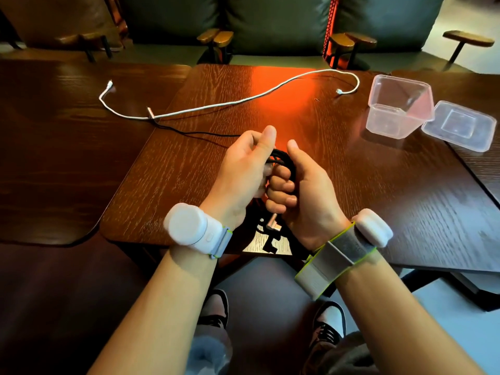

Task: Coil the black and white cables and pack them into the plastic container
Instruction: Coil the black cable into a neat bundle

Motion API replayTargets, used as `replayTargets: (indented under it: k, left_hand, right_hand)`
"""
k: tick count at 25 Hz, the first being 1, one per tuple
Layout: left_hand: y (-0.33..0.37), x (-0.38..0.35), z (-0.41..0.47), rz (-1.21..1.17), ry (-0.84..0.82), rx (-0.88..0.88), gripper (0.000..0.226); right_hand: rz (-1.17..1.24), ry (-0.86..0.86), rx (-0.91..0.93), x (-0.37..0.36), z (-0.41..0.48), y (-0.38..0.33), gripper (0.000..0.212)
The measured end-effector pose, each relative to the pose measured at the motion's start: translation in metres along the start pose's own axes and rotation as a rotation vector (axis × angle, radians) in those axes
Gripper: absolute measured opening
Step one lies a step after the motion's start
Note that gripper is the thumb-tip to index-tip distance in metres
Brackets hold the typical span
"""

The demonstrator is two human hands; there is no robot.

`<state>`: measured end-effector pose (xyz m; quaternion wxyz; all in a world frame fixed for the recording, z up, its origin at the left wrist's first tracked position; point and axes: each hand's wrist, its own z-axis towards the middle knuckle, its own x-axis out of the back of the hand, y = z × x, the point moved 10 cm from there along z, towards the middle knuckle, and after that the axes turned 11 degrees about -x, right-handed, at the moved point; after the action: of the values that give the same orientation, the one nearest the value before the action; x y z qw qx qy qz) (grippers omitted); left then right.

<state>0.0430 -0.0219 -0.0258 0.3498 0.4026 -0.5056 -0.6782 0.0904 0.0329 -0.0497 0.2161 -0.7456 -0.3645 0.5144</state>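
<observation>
Your left hand [243,171] and right hand [305,196] clamp their fingers [280,185] on the half-coiled black cable [282,158] over the bench [162,185], where a slackened grip could let the loops spring apart.

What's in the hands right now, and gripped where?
Both hold the black cable: right hand is fisted round its coiled loops, metal plug hanging below; left hand grips the strand beside the coil.
</observation>
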Motion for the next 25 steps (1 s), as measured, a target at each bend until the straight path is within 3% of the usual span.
replayTargets:
  k: [4, 8, 11, 14, 18, 22, 25]
  left_hand:
    - [0.008, 0.007, -0.001, 0.111, 0.073, -0.034, 0.024]
    - [0.023, 0.005, 0.002, 0.067, -0.042, -0.159, 0.016]
    - [0.042, 0.013, 0.006, 0.364, -0.002, -0.393, 0.011]
    - [0.044, 0.01, 0.008, 0.401, -0.006, -0.438, 0.015]
    - [0.039, -0.003, 0.005, 0.543, -0.08, -0.457, 0.042]
    - [0.022, -0.014, 0.002, 0.375, -0.123, -0.324, 0.052]
    - [0.021, -0.021, -0.002, 0.157, -0.217, -0.249, 0.038]
  right_hand:
    - [-0.061, -0.158, -0.031, -0.018, -0.004, 0.006, 0.055]
    - [-0.022, -0.423, -0.092, -0.035, -0.019, 0.008, 0.049]
    - [0.025, -0.552, -0.2, -0.042, -0.028, 0.017, 0.05]
    - [0.068, -0.553, -0.272, -0.043, -0.029, 0.022, 0.054]
    - [0.168, -0.47, -0.154, -0.034, -0.025, 0.0, 0.055]
    - [0.236, -0.489, -0.048, -0.032, -0.03, -0.019, 0.051]
    - [0.211, -0.552, -0.058, -0.037, -0.035, -0.016, 0.052]
